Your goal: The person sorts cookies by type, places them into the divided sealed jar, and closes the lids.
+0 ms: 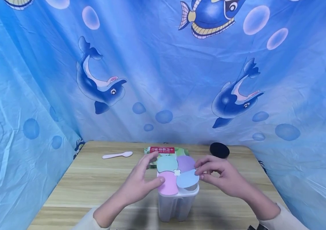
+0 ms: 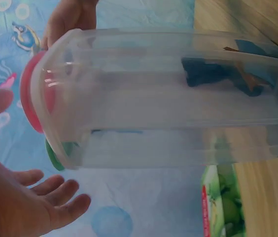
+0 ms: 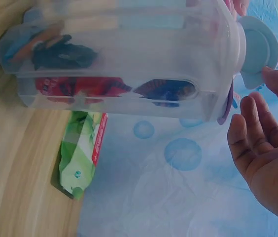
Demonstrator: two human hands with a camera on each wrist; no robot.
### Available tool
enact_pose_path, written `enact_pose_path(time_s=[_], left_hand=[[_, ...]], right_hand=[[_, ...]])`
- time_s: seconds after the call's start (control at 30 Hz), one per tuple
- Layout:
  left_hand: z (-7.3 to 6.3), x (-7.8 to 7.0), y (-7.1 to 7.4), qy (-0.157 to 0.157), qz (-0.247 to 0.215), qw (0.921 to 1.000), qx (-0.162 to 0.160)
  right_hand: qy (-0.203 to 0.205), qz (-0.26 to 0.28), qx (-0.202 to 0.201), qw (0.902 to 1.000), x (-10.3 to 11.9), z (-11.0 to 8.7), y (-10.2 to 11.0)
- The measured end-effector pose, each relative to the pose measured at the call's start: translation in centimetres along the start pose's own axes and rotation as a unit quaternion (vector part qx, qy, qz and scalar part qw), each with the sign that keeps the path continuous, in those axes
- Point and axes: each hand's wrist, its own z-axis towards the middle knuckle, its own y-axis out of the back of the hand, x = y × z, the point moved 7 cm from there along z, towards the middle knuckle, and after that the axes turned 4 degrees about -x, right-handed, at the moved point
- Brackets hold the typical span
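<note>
A clear plastic storage container (image 1: 177, 204) stands upright on the table, with four flap lids on its white top. Its light blue flap lid (image 1: 187, 179) is tilted up, showing part of the opening below. My right hand (image 1: 223, 175) pinches the edge of this flap with thumb and fingertips. Flat on the top lie the pink lid (image 1: 168, 184), green lid (image 1: 167, 163) and purple lid (image 1: 186, 163). Beside the pink and green lids, my left hand (image 1: 139, 182) is spread, its thumb close to the pink one and apart from it in the left wrist view.
Behind the container lies a green packet with a red label (image 1: 163, 150). A pale spoon (image 1: 118, 155) rests at the back left of the wooden table (image 1: 93, 191), and a black round object (image 1: 219, 150) at the back right. A blue sea-print curtain (image 1: 163, 64) surrounds the table.
</note>
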Motion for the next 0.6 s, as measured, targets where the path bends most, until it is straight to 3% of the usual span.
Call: enact_pose_path(time_s=[0.2, 0.6], left_hand=[[0.0, 0.9, -0.2, 0.0, -0.042, 0.9984, 0.039], [-0.3, 1.6, -0.6, -0.014, -0.061, 0.996, 0.064]], right_hand=[[-0.01, -0.014, -0.004, 0.9998, -0.4, -1.2, -0.3], [-0.001, -0.017, -0.004, 0.9998, -1.0, -2.1, -0.7]])
